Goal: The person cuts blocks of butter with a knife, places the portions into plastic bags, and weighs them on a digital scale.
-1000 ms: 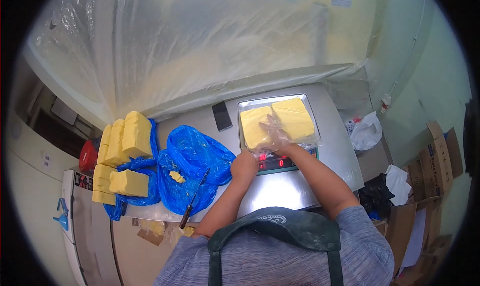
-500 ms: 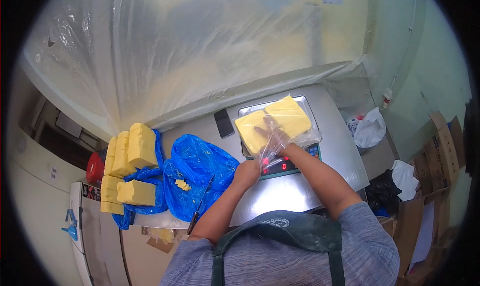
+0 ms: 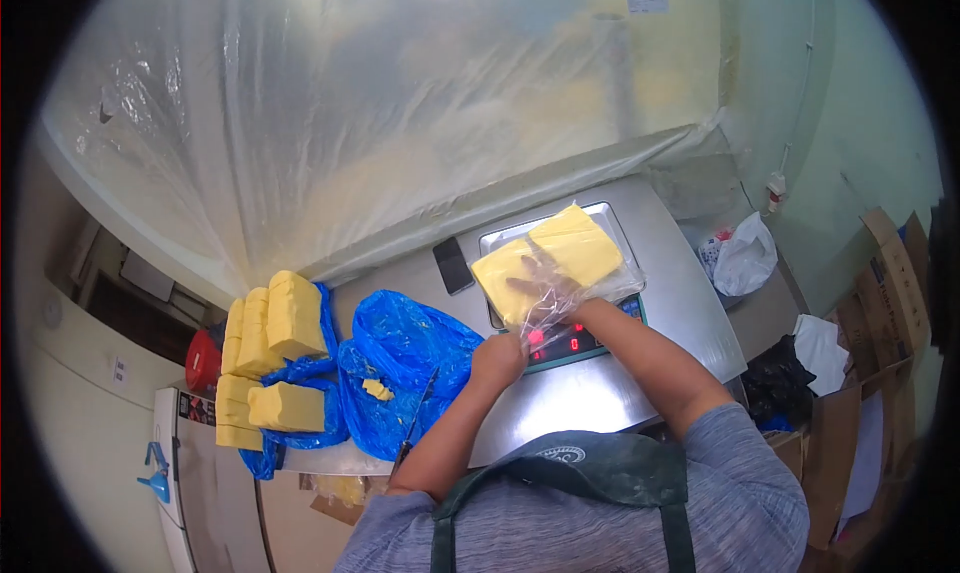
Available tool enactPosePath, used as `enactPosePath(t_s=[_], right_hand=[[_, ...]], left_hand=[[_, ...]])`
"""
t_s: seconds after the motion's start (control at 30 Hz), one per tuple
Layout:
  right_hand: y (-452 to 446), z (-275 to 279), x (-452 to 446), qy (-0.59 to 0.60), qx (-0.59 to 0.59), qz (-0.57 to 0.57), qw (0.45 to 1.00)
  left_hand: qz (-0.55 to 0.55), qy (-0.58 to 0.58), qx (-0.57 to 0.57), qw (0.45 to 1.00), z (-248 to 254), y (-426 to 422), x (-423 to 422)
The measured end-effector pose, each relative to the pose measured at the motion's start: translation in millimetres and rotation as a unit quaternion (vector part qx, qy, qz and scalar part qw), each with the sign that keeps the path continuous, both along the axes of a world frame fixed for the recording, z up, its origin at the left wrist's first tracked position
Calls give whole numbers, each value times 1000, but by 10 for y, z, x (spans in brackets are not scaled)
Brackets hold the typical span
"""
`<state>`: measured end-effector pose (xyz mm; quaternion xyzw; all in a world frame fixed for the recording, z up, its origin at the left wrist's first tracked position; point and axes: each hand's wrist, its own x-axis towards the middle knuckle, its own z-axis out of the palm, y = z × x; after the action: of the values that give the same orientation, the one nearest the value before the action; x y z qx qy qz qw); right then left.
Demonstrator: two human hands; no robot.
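Note:
Two yellow slabs (image 3: 580, 248) lie side by side in a clear plastic bag (image 3: 612, 283) over the steel pan of a scale (image 3: 610, 218). My right hand (image 3: 545, 278) is inside the bag, fingers spread against the slabs. Beside the scale's red display (image 3: 573, 344), my left hand (image 3: 500, 361) is closed on the bag's edge. Left of it lies a blue bag (image 3: 400, 333) with a small yellow scrap (image 3: 377, 389) and a knife (image 3: 418, 413) on it, the handle partly hidden by my left arm.
Yellow blocks (image 3: 294, 313) stand on blue plastic at the table's left end. A dark phone (image 3: 453, 265) lies behind the blue bag. Clear sheeting (image 3: 450, 103) hangs behind the steel table (image 3: 690, 283). Cardboard boxes (image 3: 850, 443) and a white bag (image 3: 745, 258) are at the right.
The view has shifted. The bagged slabs have moved closer together and now sit askew on the pan. My left hand stays closed at the bag's edge.

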<state>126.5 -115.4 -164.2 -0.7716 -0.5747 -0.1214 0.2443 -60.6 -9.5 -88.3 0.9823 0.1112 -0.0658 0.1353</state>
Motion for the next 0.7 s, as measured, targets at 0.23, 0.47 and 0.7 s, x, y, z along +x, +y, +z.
enactPosePath(t_s=[0.23, 0.47, 0.7], right_hand=[[114, -85, -133, 34, 7, -54, 998], [165, 188, -158, -1, -120, -37, 992], [274, 32, -45, -13, -89, -89, 992]], left_hand=[[138, -125, -35, 982, 82, -218, 27], [44, -55, 46, 996, 82, -33, 265], [-101, -179, -4, 979, -31, 66, 195]])
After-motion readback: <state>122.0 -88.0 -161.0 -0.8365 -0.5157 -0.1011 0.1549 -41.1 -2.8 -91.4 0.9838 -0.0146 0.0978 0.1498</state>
